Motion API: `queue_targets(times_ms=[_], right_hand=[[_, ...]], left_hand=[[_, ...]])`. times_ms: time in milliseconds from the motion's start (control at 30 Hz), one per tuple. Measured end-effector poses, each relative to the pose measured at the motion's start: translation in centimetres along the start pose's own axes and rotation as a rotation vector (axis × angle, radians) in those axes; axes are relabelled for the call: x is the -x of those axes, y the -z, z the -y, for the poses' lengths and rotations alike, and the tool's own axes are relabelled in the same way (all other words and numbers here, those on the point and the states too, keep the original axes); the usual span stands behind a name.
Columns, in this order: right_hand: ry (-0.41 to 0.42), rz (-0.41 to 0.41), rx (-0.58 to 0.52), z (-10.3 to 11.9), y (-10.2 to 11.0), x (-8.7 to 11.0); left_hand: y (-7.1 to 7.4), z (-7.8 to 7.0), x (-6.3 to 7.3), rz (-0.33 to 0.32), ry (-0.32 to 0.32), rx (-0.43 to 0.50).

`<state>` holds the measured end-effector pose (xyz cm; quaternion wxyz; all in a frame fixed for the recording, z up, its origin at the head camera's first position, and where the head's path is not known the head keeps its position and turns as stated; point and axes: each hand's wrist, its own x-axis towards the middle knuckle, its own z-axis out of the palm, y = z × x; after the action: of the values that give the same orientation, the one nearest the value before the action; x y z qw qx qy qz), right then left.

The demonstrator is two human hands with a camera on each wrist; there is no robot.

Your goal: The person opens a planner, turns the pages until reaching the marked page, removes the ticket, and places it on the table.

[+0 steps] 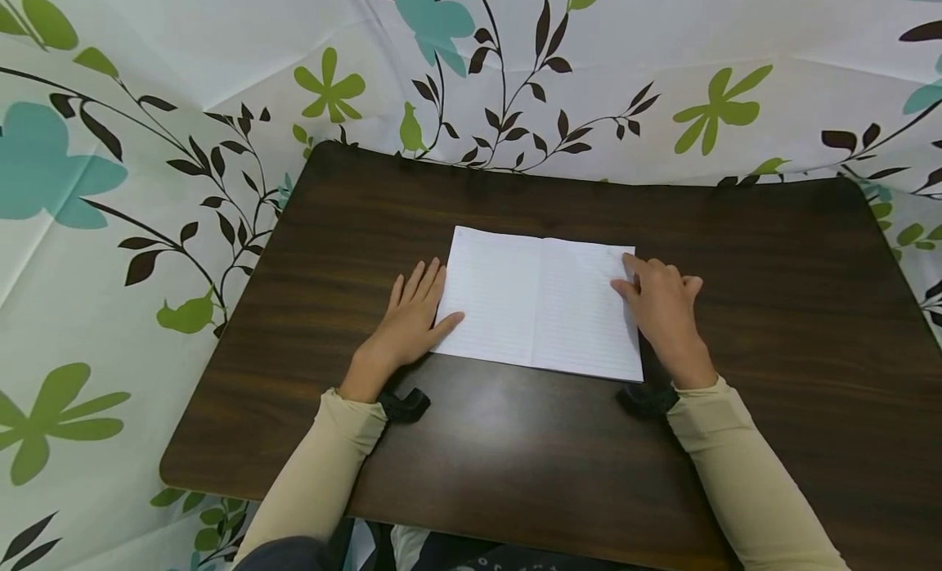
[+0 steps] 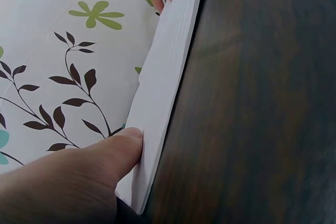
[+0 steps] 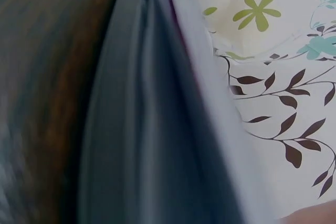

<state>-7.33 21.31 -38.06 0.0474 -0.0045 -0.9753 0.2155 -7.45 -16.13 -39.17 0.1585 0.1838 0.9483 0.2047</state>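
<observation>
Left hand (image 1: 406,325) lies flat, right hand (image 1: 666,305) pinches the ruled notebook (image 1: 577,313), and clothing marks (image 1: 482,564) are illegible

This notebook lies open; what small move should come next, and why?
Perhaps lift the outer edge of the right page: the right hand has thumb and forefinger there, sheets stand apart in the right wrist view, and the left hand rests at the opposite edge.

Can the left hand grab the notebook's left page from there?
Probably yes. The left hand is just beside the left page, with its thumb touching the paper, and nothing seems to block it. The right hand is over at the right page's outer edge, out of the way.
</observation>
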Motion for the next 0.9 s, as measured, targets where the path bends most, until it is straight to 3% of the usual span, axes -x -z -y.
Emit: queue_targets(times_ms=[233,433,567,900], right_hand=[[-0.134,0.084,-0.160,0.0,0.9,-0.4],[-0.182,0.143,-0.270,-0.3,1.3,-0.7],[-0.170,0.125,-0.307,-0.5,1.2,-0.7],[-0.099,-0.015,-0.325,0.0,1.4,-0.3]], left_hand=[[0.1,0.0,0.1,0.001,0.000,-0.005],[0.0,0.1,0.1,0.000,-0.001,-0.004],[0.0,0.1,0.1,0.005,0.005,-0.006],[0.0,0.0,0.1,0.001,0.002,-0.003]])
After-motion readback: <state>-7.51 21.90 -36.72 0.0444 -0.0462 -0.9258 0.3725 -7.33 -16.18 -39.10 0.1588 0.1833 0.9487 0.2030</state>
